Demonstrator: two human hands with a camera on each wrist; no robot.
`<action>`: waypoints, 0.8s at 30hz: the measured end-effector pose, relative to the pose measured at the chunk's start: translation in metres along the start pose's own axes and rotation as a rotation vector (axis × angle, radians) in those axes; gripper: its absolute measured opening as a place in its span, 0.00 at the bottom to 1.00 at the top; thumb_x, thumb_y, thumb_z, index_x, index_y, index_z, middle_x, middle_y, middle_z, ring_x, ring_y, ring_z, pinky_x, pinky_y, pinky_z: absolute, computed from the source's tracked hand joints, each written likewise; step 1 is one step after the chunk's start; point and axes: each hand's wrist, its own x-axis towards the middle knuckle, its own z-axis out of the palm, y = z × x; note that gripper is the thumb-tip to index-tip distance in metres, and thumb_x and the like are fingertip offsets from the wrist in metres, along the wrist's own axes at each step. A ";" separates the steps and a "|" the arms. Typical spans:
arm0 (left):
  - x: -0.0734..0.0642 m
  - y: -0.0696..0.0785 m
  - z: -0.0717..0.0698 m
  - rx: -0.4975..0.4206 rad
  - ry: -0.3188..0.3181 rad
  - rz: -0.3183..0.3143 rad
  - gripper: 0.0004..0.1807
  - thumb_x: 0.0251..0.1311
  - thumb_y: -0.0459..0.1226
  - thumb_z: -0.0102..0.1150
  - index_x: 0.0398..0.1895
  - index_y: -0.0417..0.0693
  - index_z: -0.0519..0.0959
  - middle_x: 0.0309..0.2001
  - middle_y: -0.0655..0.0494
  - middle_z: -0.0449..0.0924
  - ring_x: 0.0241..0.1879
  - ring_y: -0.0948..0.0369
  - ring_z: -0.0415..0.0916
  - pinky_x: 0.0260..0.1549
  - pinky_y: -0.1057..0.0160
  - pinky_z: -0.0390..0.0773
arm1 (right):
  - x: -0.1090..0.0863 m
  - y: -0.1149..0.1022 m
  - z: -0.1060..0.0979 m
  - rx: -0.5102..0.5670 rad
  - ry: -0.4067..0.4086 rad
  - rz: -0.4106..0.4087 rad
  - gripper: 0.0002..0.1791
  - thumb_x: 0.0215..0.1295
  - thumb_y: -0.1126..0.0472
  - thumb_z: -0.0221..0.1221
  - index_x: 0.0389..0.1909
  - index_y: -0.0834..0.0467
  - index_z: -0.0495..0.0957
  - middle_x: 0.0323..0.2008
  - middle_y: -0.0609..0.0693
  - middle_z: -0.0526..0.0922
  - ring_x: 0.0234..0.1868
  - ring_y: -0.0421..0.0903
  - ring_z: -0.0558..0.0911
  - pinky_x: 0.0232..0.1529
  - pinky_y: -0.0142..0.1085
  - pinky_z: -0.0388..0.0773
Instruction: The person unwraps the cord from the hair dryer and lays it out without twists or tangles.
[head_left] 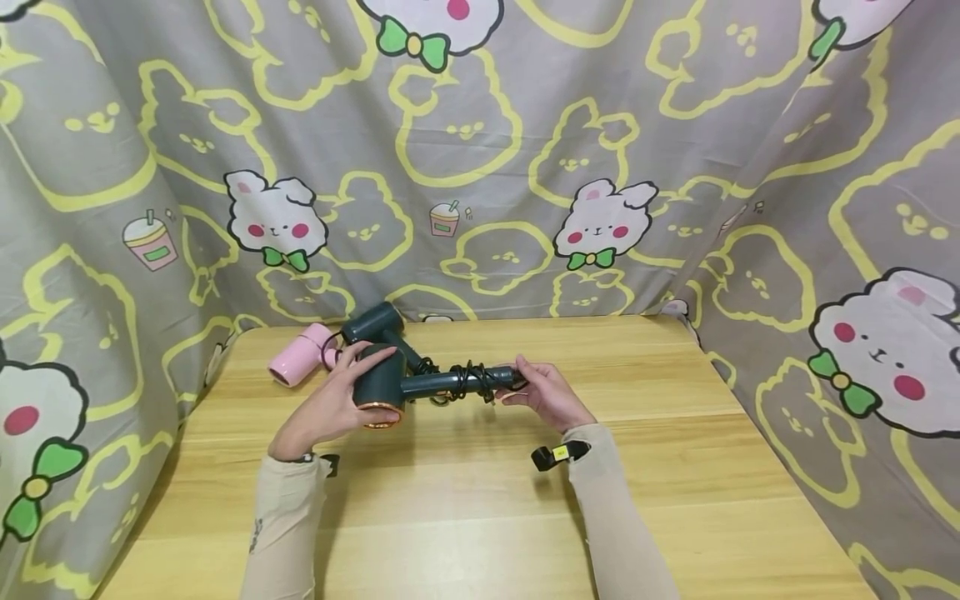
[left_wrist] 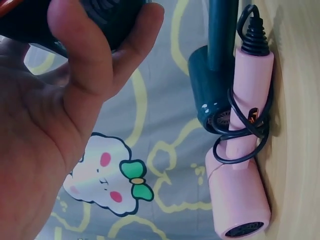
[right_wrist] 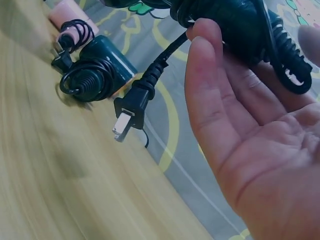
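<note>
Above the wooden table, both hands hold a dark green hair dryer with its handle pointing right. My left hand grips the barrel, thumb underneath near the copper-coloured rim and fingers over the top. At the handle's far end, my right hand holds the tip between thumb and fingers. A black cord is wound round the handle. In the right wrist view its two-pin plug dangles beside the fingers. In the left wrist view the held barrel is mostly cut off.
A second dark green hair dryer lies at the table's back left, partly hidden by the held one. Beside it lies a pink hair dryer, cord wrapped round its handle. A patterned curtain hangs along the table's back and sides.
</note>
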 end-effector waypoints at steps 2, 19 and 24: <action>0.001 0.000 0.000 0.001 0.006 0.005 0.54 0.45 0.53 0.84 0.78 0.64 0.66 0.76 0.39 0.53 0.70 0.34 0.62 0.61 0.33 0.72 | -0.001 0.000 -0.002 0.001 0.004 -0.002 0.24 0.81 0.40 0.47 0.51 0.51 0.86 0.44 0.49 0.91 0.41 0.46 0.90 0.48 0.40 0.87; -0.003 0.001 0.000 -0.029 0.016 0.011 0.52 0.46 0.52 0.83 0.77 0.64 0.67 0.75 0.43 0.56 0.68 0.35 0.64 0.60 0.34 0.73 | 0.006 0.035 -0.014 -0.189 0.017 0.207 0.31 0.70 0.71 0.57 0.73 0.67 0.66 0.64 0.69 0.76 0.65 0.63 0.80 0.67 0.51 0.76; -0.002 0.002 0.000 -0.044 0.010 0.005 0.52 0.46 0.52 0.83 0.77 0.64 0.67 0.75 0.44 0.56 0.69 0.35 0.64 0.60 0.34 0.72 | 0.005 0.038 -0.014 -0.233 0.009 0.210 0.31 0.64 0.73 0.62 0.70 0.61 0.73 0.58 0.64 0.83 0.55 0.56 0.87 0.58 0.47 0.83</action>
